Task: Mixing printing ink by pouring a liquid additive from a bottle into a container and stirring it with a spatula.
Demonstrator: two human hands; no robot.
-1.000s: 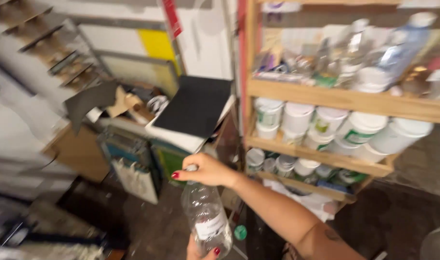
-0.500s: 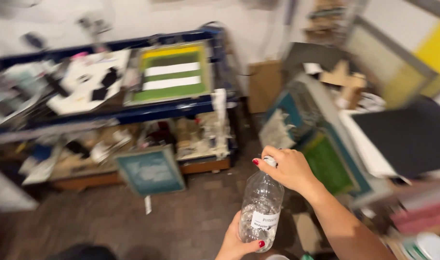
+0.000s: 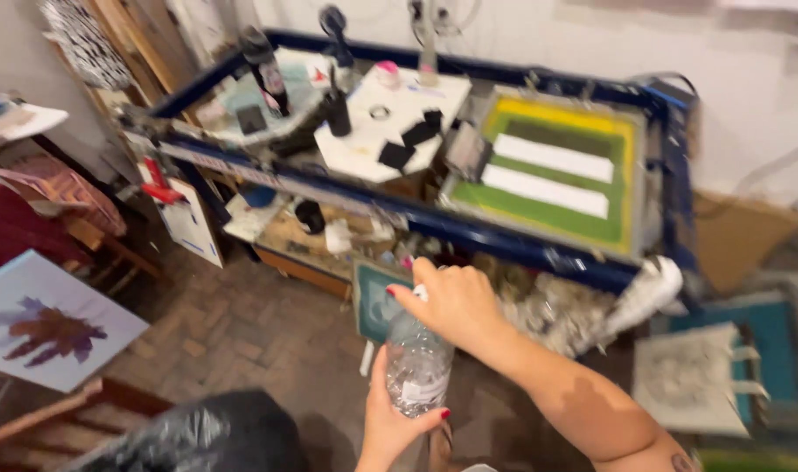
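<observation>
Clear crinkled plastic bottle w/ white label sits bottom centre of frame, upright. Left hand wraps its base; right hand is clenched over the cap. Vs 0.5 s ago: same grip, but view swung, blue-framed print table w/ green-yellow screen now closer above. Cap hidden; contents unclear; black bag cut off bottom left.

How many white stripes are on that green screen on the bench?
2: both lie side by side in the middle of the green screen, the upper stripe just above the lower stripe. None seem hidden.
</observation>
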